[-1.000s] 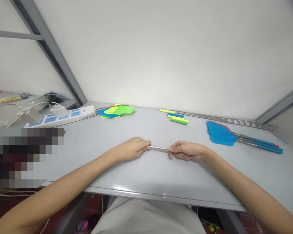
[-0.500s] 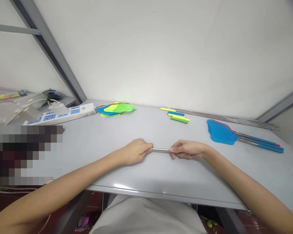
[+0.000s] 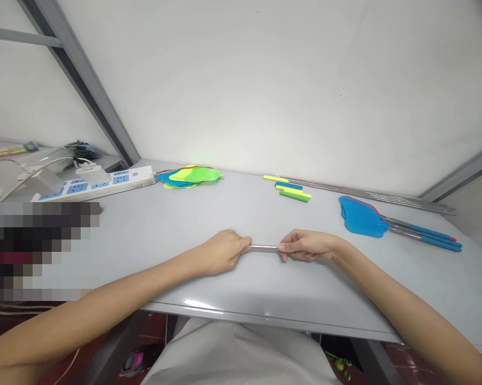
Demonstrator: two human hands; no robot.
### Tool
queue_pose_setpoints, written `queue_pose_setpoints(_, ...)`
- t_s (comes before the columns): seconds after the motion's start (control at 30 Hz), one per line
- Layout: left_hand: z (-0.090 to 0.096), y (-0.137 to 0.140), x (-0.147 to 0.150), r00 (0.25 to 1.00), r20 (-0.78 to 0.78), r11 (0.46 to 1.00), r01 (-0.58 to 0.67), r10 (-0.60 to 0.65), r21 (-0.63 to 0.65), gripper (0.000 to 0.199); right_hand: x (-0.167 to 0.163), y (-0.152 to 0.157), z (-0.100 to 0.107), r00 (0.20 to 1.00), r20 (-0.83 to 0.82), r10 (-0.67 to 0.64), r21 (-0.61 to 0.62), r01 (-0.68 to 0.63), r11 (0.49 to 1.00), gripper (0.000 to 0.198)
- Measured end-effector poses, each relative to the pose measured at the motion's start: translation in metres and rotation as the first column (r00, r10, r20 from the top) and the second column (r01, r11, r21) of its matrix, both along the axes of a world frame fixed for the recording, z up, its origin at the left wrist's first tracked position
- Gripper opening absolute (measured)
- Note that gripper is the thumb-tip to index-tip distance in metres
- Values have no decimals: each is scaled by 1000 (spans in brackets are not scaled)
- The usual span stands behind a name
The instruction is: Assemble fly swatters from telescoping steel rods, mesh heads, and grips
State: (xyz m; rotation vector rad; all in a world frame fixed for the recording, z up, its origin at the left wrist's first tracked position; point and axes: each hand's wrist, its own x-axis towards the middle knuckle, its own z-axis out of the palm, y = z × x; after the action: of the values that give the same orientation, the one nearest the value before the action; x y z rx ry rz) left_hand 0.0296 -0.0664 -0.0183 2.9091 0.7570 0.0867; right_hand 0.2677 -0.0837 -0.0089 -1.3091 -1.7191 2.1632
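Note:
A short, shiny metal tube (image 3: 264,248) lies level between my two hands, just over the table's front half. My left hand (image 3: 224,251) is closed around its left end, the thumb along the top. With thumb and fingertips, my right hand (image 3: 305,246) pinches the right end. Only the middle of the tube shows; both ends are hidden in my fingers. Beyond my hands lie several coloured handle grips (image 3: 293,192), yellow, blue and green. To the right rest blue fly swatters (image 3: 363,216) with metal shafts and blue handles.
Green, yellow and blue swatter heads (image 3: 195,175) are piled at the back left. Beside them a white power strip (image 3: 139,178) has a plug in it. Long metal rods (image 3: 369,195) lie along the wall. A pixelated patch covers the left edge of the grey table (image 3: 241,299).
The view has shifted very slightly. Both hands keep the same hold on the metal tube, with no clear movement of it.

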Motion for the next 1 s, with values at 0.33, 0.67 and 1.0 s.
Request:
queue_pose_setpoints(0.33, 1, 2, 1, 1000, 4, 997, -20, 20, -74, 27, -5, -3, -2, 1000, -3, -10, -3, 10, 1000, 32)
queue_pose_setpoints(0.67, 9, 9, 1, 994, 89, 970, -45, 68, -240, 30, -5, -1, 2, 998, -17, -57, -19, 56, 998, 32)
queue_pose_setpoints(1.0, 16, 32, -17, 988, 78, 934, -102, 137, -344, 32, 6, 6, 6, 993, -33, -109, 41, 111, 993, 33)
